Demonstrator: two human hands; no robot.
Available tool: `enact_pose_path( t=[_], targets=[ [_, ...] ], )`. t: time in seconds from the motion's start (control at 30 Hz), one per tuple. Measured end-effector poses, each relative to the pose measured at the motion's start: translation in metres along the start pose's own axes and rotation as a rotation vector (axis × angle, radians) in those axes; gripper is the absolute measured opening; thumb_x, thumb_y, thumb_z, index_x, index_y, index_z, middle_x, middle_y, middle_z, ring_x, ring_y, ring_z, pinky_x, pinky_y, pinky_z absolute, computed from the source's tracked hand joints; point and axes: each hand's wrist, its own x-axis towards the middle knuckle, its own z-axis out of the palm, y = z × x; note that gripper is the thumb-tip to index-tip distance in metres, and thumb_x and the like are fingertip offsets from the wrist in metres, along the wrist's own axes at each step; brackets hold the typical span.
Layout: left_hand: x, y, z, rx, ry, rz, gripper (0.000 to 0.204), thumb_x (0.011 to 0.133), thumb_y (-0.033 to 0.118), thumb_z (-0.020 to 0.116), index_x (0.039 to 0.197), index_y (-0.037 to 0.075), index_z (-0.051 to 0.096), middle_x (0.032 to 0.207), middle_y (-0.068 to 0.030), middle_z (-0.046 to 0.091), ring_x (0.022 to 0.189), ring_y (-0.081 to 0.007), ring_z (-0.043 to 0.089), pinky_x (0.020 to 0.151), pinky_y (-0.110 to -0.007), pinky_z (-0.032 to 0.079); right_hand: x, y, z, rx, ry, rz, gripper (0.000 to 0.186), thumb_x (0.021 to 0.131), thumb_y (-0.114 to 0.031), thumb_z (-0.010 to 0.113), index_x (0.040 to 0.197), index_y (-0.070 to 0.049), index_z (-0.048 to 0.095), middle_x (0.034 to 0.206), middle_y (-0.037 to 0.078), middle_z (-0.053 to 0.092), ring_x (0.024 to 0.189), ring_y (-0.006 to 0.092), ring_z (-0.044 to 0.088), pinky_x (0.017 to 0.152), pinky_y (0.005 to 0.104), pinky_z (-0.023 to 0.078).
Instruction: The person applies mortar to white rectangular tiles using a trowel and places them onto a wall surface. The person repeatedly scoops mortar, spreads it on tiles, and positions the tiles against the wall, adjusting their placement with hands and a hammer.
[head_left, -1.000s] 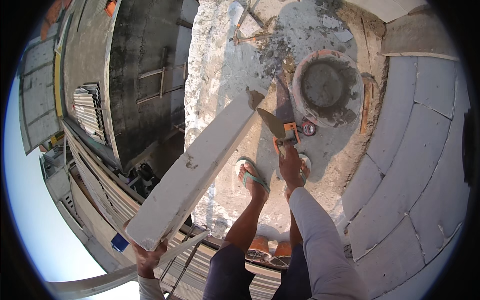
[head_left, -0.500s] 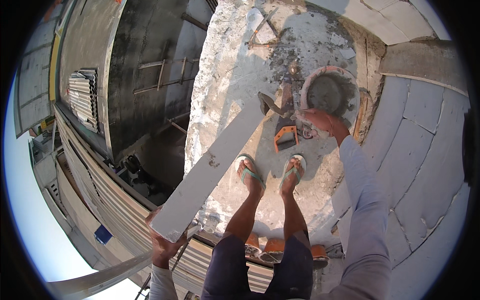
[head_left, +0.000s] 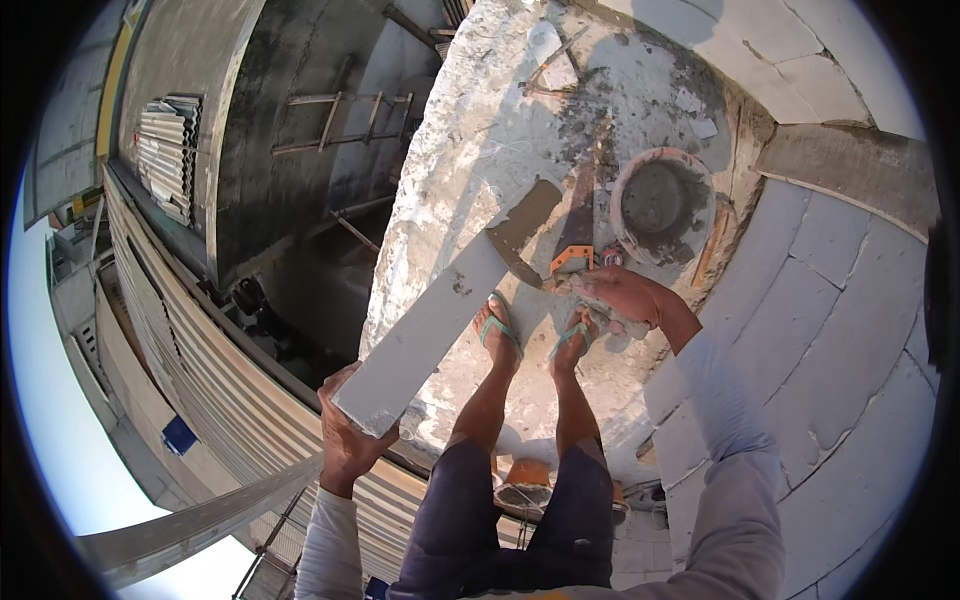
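My left hand grips the near end of a long pale grey block, which slants up and to the right in front of me. Wet grey mortar covers the block's far end. In my right hand, closed around its handle, is a trowel whose blade lies against that mortar. Some mortar is smeared on my right fingers. Just beyond this hand stands a round tub with grey mortar inside. A handsaw with an orange handle lies beside the tub, its handle partly hidden.
I stand in sandals on a rough concrete ledge; a deep drop opens on its left. Pale block walls rise on the right. A frame-like tool lies at the far end. Clay-coloured pots sit behind my feet.
My right hand has come nearer to me, away from the tub, drawing the trowel over the block's end. Mortar now spreads across that end. The block has shifted slightly right.
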Motion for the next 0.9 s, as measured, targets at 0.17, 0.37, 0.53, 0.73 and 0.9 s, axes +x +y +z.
enact_pose_path(
  t=[0.17,0.37,0.53,0.73,0.9],
  targets=[
    [-0.002,0.006,0.0,0.036,0.006,0.016,0.085,0.061,0.014,0.091,0.135,0.005,0.049,0.129,-0.0168,0.053,0.123,-0.0332,0.057,0.105,-0.043,0.048,-0.053,-0.09,0.062,0.06,-0.132,0.102,0.039,0.109,-0.029,0.049,0.129,0.003,0.059,0.072,0.006,0.062,0.047,0.011,0.052,0.047,0.03,0.045],
    [0.007,0.014,-0.005,0.029,-0.008,0.05,0.085,0.061,0.014,0.091,0.134,0.005,0.049,0.13,-0.0162,0.054,0.121,-0.0336,0.059,0.104,-0.043,0.048,-0.105,-0.078,0.148,-0.372,0.117,-0.232,0.038,0.103,-0.032,0.059,0.126,-0.002,0.06,0.079,0.016,0.069,0.065,0.0271,0.069,0.061,0.0399,0.054],
    [-0.002,0.003,-0.007,0.062,-0.02,-0.028,0.085,0.062,0.012,0.089,0.136,0.005,0.046,0.131,-0.0168,0.051,0.122,-0.0342,0.056,0.105,-0.044,0.047,-0.159,-0.031,0.099,-0.794,0.256,0.271,0.039,0.1,-0.044,0.06,0.127,-0.016,0.062,0.105,0.012,0.074,0.099,0.0327,0.072,0.082,0.0462,0.055],
    [-0.003,0.005,-0.003,0.178,-0.037,0.046,0.084,0.064,0.01,0.086,0.137,0.005,0.044,0.13,-0.0167,0.047,0.123,-0.0324,0.053,0.106,-0.045,0.046,-0.085,0.097,-0.079,-1.139,0.979,0.442,0.04,0.098,-0.03,0.063,0.135,-0.016,0.06,0.103,0.012,0.069,0.084,0.0327,0.073,0.076,0.0465,0.059],
    [-0.004,0.01,0.005,0.223,-0.038,0.028,0.087,0.063,0.017,0.088,0.137,0.006,0.043,0.131,-0.0164,0.046,0.125,-0.0325,0.05,0.107,-0.046,0.044,0.0,0.137,-0.138,-1.044,0.86,0.367,0.041,0.096,-0.035,0.066,0.13,-0.013,0.067,0.114,0.016,0.071,0.099,0.0341,0.072,0.088,0.0466,0.057]
  ],
)
